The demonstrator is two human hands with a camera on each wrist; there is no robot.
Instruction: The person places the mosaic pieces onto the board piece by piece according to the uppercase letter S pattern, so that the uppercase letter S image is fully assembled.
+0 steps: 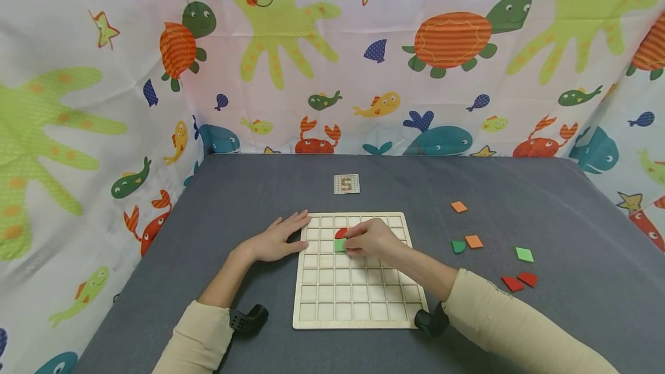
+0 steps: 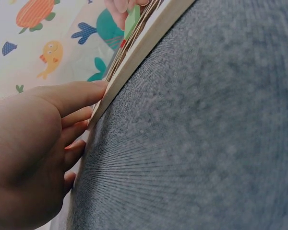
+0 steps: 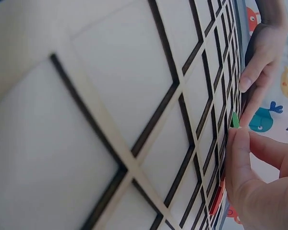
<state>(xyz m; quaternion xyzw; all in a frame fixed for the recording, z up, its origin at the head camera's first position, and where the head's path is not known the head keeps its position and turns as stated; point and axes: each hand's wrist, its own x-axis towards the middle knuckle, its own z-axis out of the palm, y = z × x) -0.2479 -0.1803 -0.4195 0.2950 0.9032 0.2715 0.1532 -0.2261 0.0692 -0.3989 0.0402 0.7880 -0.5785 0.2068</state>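
A pale wooden grid board (image 1: 343, 293) lies flat on the table. My left hand (image 1: 277, 239) rests at its upper left edge with fingers stretched out; in the left wrist view the thumb (image 2: 84, 96) touches the board's side. With thumb and fingertips, my right hand (image 1: 371, 238) pinches a light green square tile (image 1: 340, 245) over the grid's upper part. That tile (image 2: 132, 21) stands tilted in the left wrist view. Just beyond it, a red rounded tile (image 1: 340, 234) sits on the grid, partly covered by the right hand.
Right of the board lie orange squares (image 1: 474, 242), a dark green rounded tile (image 1: 458, 246), a light green tile (image 1: 525, 254) and red rounded tiles (image 1: 528, 279). A small card (image 1: 346, 184) with a gridded figure lies behind the board. A printed curtain (image 1: 363, 103) borders the grey table (image 1: 260, 189).
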